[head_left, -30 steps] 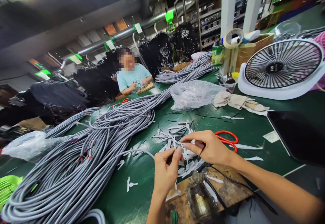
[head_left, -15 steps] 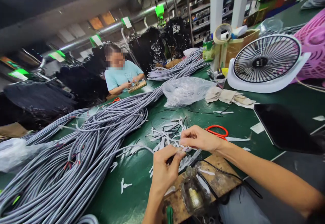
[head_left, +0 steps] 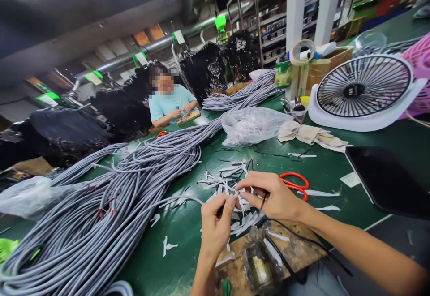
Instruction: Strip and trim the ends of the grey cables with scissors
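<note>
My left hand [head_left: 216, 226] is closed on the end of a grey cable [head_left: 183, 199] that runs in from the large coil of grey cables [head_left: 134, 184]. Close beside it, my right hand [head_left: 273, 193] pinches at the tip of that cable; the small piece between its fingers is too fine to make out. Beneath both hands lies a loose heap of white and black strips [head_left: 247, 224]. Red-handled scissors [head_left: 297, 182] rest just beyond my right wrist. A worn wooden board [head_left: 292, 244] sits below, carrying a tape-wrapped block [head_left: 260, 262] and a black cord [head_left: 302, 238].
A clear plastic bag [head_left: 253, 123], a cloth glove [head_left: 305, 134], a white fan [head_left: 363, 94] and a black tablet [head_left: 386, 182] stand along the far and right side of the green table [head_left: 181, 246]. Across it, a person [head_left: 171, 103] works with their hands over a small board.
My right hand has shifted slightly, its fingers now more extended at the cable tip. My left hand still grips the cable. The whole view has tilted a little.
</note>
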`<action>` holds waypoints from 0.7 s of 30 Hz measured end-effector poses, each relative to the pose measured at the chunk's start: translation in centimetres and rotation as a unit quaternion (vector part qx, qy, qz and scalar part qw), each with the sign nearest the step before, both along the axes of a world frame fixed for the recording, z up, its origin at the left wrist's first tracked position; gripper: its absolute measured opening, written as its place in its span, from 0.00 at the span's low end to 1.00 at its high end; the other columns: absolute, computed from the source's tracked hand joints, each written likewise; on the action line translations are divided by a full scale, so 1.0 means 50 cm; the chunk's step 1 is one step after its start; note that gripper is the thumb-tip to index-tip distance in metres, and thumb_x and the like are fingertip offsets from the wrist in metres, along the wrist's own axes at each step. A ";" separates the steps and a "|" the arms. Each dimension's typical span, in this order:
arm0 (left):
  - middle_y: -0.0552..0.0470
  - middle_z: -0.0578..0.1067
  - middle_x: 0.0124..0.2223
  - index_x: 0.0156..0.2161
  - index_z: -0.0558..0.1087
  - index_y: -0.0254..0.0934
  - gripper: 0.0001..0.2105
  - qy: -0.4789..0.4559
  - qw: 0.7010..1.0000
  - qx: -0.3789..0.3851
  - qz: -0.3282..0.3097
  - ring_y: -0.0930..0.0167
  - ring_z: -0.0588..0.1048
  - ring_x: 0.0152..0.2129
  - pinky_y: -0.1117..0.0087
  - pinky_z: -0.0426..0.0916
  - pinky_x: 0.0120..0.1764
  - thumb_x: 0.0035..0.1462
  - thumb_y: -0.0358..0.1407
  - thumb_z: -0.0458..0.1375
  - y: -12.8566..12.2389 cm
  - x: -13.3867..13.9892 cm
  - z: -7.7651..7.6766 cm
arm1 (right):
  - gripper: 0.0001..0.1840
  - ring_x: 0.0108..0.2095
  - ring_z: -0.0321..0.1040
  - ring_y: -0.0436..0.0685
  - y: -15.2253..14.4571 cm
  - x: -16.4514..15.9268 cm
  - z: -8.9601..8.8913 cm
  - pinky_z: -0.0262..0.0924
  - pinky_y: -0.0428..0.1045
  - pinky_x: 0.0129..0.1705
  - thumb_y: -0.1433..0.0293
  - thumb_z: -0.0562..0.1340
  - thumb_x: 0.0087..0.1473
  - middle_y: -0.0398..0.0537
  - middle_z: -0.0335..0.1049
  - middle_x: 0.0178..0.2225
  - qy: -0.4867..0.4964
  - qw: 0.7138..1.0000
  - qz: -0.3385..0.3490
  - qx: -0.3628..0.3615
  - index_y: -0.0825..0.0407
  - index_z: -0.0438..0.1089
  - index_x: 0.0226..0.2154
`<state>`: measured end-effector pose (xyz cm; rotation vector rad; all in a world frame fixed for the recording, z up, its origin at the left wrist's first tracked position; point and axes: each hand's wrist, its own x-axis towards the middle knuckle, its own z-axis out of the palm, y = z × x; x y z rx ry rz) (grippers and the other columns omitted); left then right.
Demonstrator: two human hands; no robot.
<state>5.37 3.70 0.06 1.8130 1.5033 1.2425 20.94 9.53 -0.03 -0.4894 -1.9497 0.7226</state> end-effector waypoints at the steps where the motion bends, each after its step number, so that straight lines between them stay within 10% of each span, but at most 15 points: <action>1: 0.57 0.59 0.18 0.21 0.68 0.32 0.16 0.004 1.000 0.000 0.004 0.78 0.56 0.17 0.75 0.50 0.22 0.57 0.37 0.49 0.000 0.001 0.000 | 0.07 0.21 0.53 0.45 0.000 -0.002 -0.002 0.50 0.42 0.24 0.75 0.57 0.50 0.43 0.62 0.23 -0.002 1.000 -0.013 0.009 0.56 0.70 0.33; 8: 0.56 0.64 0.20 0.39 0.74 0.33 0.13 -0.022 0.998 0.005 0.059 0.76 0.63 0.19 0.77 0.58 0.24 0.55 0.37 0.51 0.002 0.003 -0.010 | 0.11 0.27 0.61 0.48 -0.003 -0.015 -0.012 0.53 0.43 0.27 0.66 0.59 0.51 0.44 0.67 0.29 -0.051 0.994 -0.069 -0.068 0.54 0.68 0.37; 21: 0.54 0.68 0.18 0.39 0.76 0.35 0.12 -0.040 0.995 0.041 0.082 0.73 0.69 0.21 0.74 0.65 0.27 0.52 0.36 0.55 0.006 0.003 -0.017 | 0.11 0.25 0.58 0.47 -0.011 -0.020 -0.018 0.50 0.43 0.29 0.71 0.53 0.56 0.43 0.64 0.22 -0.055 0.996 -0.068 0.001 0.55 0.67 0.25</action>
